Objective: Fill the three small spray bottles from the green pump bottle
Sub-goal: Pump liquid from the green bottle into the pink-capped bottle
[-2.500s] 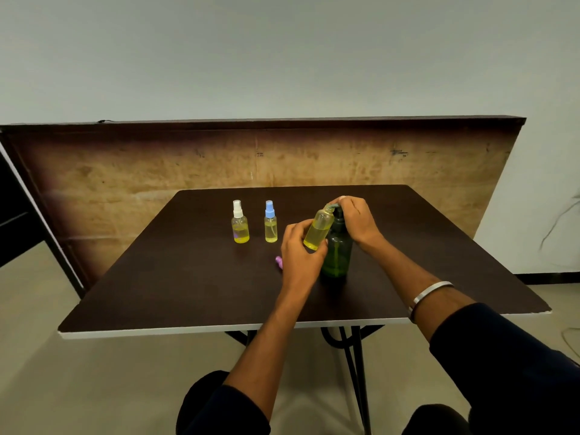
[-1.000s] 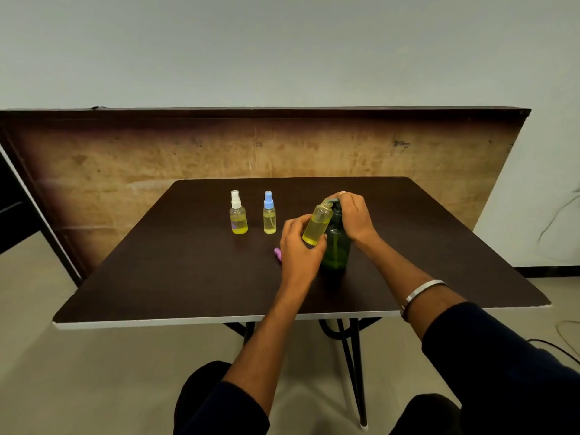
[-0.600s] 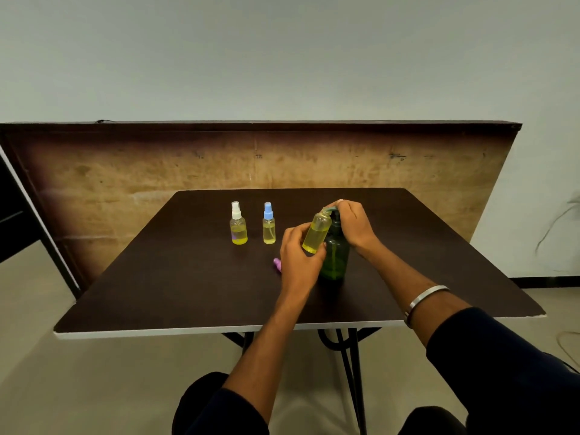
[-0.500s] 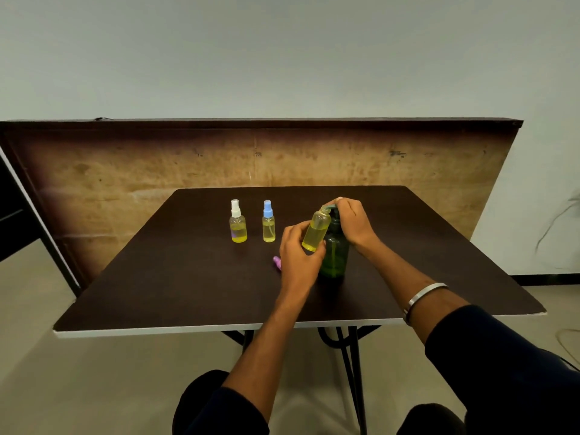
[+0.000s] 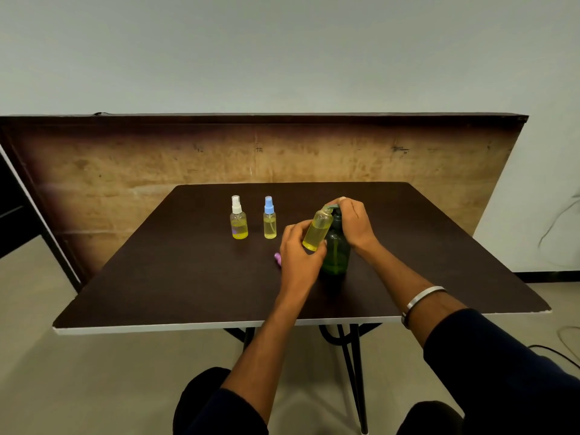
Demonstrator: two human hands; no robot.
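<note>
The green pump bottle (image 5: 336, 252) stands upright in the middle of the dark table (image 5: 188, 277). My right hand (image 5: 356, 224) curls over its pump head, which is mostly hidden. My left hand (image 5: 298, 255) grips an uncapped small bottle (image 5: 317, 229) of yellow liquid, tilted with its mouth against the pump spout. Two capped spray bottles stand further left: one with a white cap (image 5: 238, 218), one with a blue cap (image 5: 270, 218), both partly filled with yellow liquid. A purple cap (image 5: 278, 257) lies on the table just left of my left hand.
A brown wooden board (image 5: 125, 164) stands upright behind the table. The table's near edge (image 5: 219, 324) is white. My knees show below it, beside black metal table legs (image 5: 354, 372).
Both hands keep the same grips on the small bottle and the pump head. Only the camera view has shifted slightly.
</note>
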